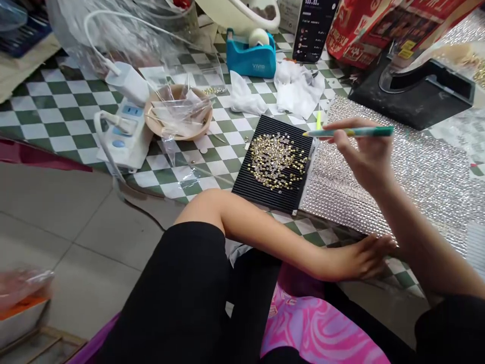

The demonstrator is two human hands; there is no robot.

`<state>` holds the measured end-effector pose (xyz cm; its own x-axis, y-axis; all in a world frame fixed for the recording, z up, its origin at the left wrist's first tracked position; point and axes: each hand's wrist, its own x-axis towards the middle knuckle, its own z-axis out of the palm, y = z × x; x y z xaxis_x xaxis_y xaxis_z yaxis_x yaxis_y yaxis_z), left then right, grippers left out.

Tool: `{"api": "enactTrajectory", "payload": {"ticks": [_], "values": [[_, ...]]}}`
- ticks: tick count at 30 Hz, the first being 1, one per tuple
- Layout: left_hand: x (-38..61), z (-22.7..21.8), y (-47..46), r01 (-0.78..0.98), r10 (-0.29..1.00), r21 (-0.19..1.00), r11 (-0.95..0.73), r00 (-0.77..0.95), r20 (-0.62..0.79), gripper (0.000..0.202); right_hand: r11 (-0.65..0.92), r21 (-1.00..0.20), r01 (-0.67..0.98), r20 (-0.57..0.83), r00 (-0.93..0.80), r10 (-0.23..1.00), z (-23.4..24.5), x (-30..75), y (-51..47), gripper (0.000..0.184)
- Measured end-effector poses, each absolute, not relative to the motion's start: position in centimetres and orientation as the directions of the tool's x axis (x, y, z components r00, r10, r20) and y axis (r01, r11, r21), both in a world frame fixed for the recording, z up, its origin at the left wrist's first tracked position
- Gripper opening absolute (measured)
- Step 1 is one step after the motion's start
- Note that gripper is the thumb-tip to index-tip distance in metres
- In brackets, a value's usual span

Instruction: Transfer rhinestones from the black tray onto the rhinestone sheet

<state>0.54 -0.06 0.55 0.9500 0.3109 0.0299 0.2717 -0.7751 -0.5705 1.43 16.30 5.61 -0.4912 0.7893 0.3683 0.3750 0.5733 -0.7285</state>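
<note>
My right hand is closed around a slim green and white pencil. The pencil lies nearly level, its yellow tip pointing left at the edge of a black ridged tray. Loose gold and clear rhinestones are heaped on that tray. Beneath my right hand spreads a sheet covered in rows of sparkling rhinestones. My left hand rests at the table's front edge by the sheet's lower border, palm down with fingers apart, and no object shows in it.
Behind the tray stand a blue tape dispenser, crumpled white tissues and a phone. A black tape dispenser sits on the sheet's far side. To the left are a bowl of plastic scraps and a power strip with cables.
</note>
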Motion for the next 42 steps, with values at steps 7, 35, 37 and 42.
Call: {"api": "enactTrajectory", "payload": {"ticks": [7,35,37,42], "values": [[1.6,-0.5,-0.3,0.320,0.321,-0.555,-0.768,0.942,0.099,0.076,0.565,-0.730,0.386,0.323,-0.534,0.781,3.6,-1.2,17.9,0.017],[0.4,-0.3,-0.3,0.393,0.368,-0.391,-0.832,0.919,0.142,0.063,0.432,-0.775,0.462,0.473,-0.029,0.881,4.3,8.7,7.9,0.017],[0.6,-0.8,-0.4,0.385,0.360,-0.364,-0.848,0.923,0.137,0.064,0.414,-0.786,0.460,0.464,-0.005,0.886,3.4,9.3,7.4,0.018],[0.9,-1.3,-0.5,0.444,0.393,-0.331,-0.833,0.895,0.211,0.062,0.384,-0.788,0.481,0.422,-0.031,0.906,2.8,10.0,7.2,0.020]]}}
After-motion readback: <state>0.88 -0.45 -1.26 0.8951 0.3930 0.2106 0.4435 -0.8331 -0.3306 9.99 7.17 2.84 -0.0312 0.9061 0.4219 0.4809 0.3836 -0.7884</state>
